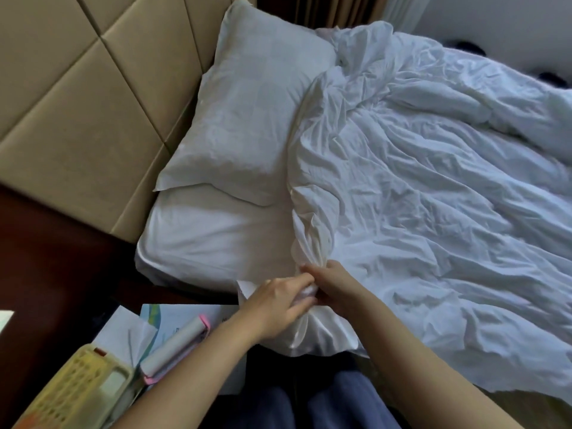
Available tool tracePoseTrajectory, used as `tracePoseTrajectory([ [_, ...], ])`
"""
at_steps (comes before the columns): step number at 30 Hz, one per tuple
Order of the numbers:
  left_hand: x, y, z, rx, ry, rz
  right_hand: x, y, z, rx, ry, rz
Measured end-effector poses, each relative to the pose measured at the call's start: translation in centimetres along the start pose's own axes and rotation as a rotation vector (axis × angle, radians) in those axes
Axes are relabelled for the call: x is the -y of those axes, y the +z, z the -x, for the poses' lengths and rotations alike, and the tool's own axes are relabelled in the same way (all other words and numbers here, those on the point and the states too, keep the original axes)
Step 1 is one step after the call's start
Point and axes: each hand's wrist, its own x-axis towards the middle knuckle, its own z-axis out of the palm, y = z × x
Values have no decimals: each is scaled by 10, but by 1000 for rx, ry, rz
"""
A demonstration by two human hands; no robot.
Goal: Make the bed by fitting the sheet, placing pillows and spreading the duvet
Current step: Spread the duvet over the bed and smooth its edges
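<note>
Left hand: closed in a grip on the bunched near corner of the crumpled white fabric duvet, at the near edge of the bed; fingers curled over the gathered cloth, thumb side toward the right hand
Right hand: pressed against the same bunched corner just beside the left hand, fingers wrapped round the twisted cloth; both grips are pinched on the duvet, and the two hands are touching or very nearly so
Duvet: spread in heavy wrinkles over the right and middle of the bed, its edge toward the headboard drawn into a rope-like twist that runs down to the hands; a loose flap is seen hanging off the near bed edge below the hands
White rectangular pillow: laid flat at the head of the bed, one long side against the headboard, its right side overlapped by the duvet edge
White fitted sheet: seen smooth over the near mattress corner, bare between pillow and hands
Beige padded panelled headboard: set along the left of the bed
Dark wooden bench: placed beside the bed at lower left; a yellowed plastic telephone, a white roller with pink ends and white papers are carried on it, close together
Blue trouser legs: visible at the bottom, below the forearms
</note>
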Motion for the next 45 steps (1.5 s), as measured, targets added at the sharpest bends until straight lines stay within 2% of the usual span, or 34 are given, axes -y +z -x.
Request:
tracePoseTrajectory([
  [4,19,-3,-4,-182,-128,235,9,-7,-1,-72,-138,-146],
  [6,24,-6,-13,-60,-196,199,19,-18,6,-68,-210,-260],
  [9,23,0,-24,219,-186,-51,32,-42,14,-108,-249,-487],
  [12,23,16,-30,257,-132,-101,46,-66,15,-200,-244,-610],
  [16,17,30,-44,94,-292,171,57,-97,10,-347,-333,-537],
  [19,13,12,-57,-17,-284,176,68,-119,4,-457,-334,-421],
  [22,20,-25,-68,-37,-291,156,75,-120,-5,-462,-306,-337],
  [24,26,-53,-68,-55,-320,103,76,-109,-14,-420,-270,-319],
  [30,61,-133,-45,-195,-455,32,105,-37,-35,-157,-156,-366],
  [34,94,-186,-16,-349,-559,-14,144,35,-46,-99,-388,-194],
  [39,156,-227,9,-525,-707,-129,213,116,-60,-132,-692,61],
  [42,186,-250,19,-603,-802,-218,247,163,-70,-139,-772,168],
  [45,214,-255,29,-566,-920,-290,253,205,-93,-129,-767,371],
])
